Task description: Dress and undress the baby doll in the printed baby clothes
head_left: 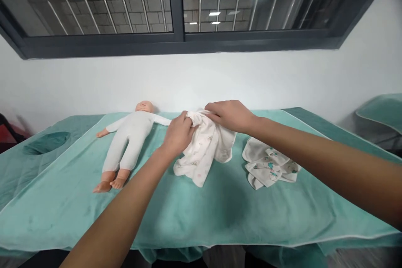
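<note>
A white baby garment (204, 153) with a faint print hangs bunched above the teal bed. My left hand (178, 132) is closed on its upper left edge. My right hand (230, 115) pinches the top edge on the right, fingers curled. The garment's lower part rests on the sheet. A baby doll (128, 138) in a white bodysuit lies on its back to the left, arms spread, close to my left hand.
A second white garment (268, 167) with teal prints lies crumpled at the right. The teal sheet (220, 213) covers a massage bed with a face hole (47, 142) at the left. A white wall and barred window stand behind. Another teal bed (381, 111) sits far right.
</note>
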Demonstrator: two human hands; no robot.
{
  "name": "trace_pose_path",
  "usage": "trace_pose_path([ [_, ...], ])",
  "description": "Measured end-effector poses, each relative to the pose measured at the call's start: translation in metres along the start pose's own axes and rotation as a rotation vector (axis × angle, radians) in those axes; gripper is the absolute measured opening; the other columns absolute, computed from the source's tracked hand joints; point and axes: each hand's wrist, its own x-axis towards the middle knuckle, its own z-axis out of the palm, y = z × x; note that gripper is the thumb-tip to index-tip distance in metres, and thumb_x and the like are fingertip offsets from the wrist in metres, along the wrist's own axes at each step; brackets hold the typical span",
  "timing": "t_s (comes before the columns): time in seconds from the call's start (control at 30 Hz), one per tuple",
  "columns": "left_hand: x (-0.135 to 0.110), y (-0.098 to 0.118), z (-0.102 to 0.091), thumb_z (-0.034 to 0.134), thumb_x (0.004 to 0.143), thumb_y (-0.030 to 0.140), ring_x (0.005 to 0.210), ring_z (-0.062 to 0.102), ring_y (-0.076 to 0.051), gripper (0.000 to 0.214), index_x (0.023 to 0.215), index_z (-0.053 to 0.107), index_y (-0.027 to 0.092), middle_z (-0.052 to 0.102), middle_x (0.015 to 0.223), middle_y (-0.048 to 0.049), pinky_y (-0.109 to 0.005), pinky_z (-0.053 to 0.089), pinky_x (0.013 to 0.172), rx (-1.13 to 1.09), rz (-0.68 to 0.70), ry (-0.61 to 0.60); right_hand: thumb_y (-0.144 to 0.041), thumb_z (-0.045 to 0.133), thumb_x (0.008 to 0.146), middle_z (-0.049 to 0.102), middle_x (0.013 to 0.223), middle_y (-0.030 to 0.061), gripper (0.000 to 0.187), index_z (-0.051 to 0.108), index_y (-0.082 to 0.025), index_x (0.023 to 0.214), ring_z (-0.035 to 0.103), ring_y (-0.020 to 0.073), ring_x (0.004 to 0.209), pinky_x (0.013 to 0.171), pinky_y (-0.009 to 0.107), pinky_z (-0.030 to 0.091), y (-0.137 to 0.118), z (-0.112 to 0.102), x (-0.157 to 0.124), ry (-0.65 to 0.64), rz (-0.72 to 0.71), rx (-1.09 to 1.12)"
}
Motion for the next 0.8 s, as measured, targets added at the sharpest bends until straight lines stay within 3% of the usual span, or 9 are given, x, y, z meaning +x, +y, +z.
trace_pose_path([
  [0.07,0.000,0.004,-0.008,0.048,0.093,0.028,0.097,0.060,-0.024,0.019,0.104,0.058,0.016,0.057,0.109,-0.0107,-0.038,0.050,0.085,-0.011,-0.065,0.098,-0.050,0.041,0.095,0.069,0.093,0.0042,0.036,0.063,-0.023,0.103,0.059,0.0193,0.078,0.060,0.026,0.027,0.005,-0.004,-0.008,-0.075,0.113,0.090],
  [0.17,-0.002,0.010,-0.021,0.048,0.093,0.025,0.098,0.059,-0.023,0.015,0.103,0.056,0.017,0.056,0.108,-0.0092,-0.035,0.048,0.085,-0.051,-0.023,0.196,-0.051,0.042,0.094,0.069,0.098,0.0050,0.035,0.062,-0.024,0.104,0.059,0.0209,0.082,0.065,0.026,0.033,0.010,-0.008,-0.016,-0.096,0.197,0.222],
  [0.37,-0.005,0.011,-0.042,0.049,0.090,0.021,0.082,0.053,-0.020,0.005,0.090,0.053,0.019,0.052,0.096,-0.0074,-0.030,0.043,0.067,0.154,0.029,0.398,-0.052,0.050,0.087,0.066,0.093,0.0112,0.036,0.063,-0.021,0.101,0.059,0.0266,0.083,0.071,0.033,0.039,0.018,-0.012,-0.013,-0.207,0.358,0.062],
  [0.5,-0.007,0.003,-0.050,0.048,0.088,0.020,0.076,0.048,-0.018,0.006,0.086,0.053,0.019,0.051,0.093,-0.0066,-0.028,0.039,0.064,0.290,0.034,0.467,-0.051,0.045,0.090,0.065,0.092,0.0098,0.036,0.063,-0.022,0.100,0.060,0.0269,0.083,0.072,0.034,0.041,0.017,-0.012,-0.016,-0.107,0.434,0.157],
  [0.67,-0.011,0.010,-0.046,0.050,0.084,0.016,0.080,0.049,-0.019,0.007,0.086,0.054,0.020,0.050,0.092,-0.0062,-0.029,0.041,0.067,0.292,0.025,0.486,-0.048,0.042,0.095,0.067,0.099,0.0053,0.037,0.063,-0.019,0.100,0.061,0.0239,0.093,0.081,0.033,0.045,-0.016,-0.011,-0.025,0.130,0.250,0.730],
  [0.8,-0.010,0.028,-0.038,0.050,0.084,0.015,0.090,0.052,-0.020,0.011,0.091,0.056,0.020,0.051,0.097,-0.0067,-0.032,0.045,0.077,0.108,-0.021,0.453,-0.050,0.055,0.090,0.061,0.121,0.0061,0.045,0.053,-0.021,0.124,0.056,0.0263,0.116,0.097,0.039,0.045,-0.042,0.001,-0.029,0.103,0.053,1.120],
])
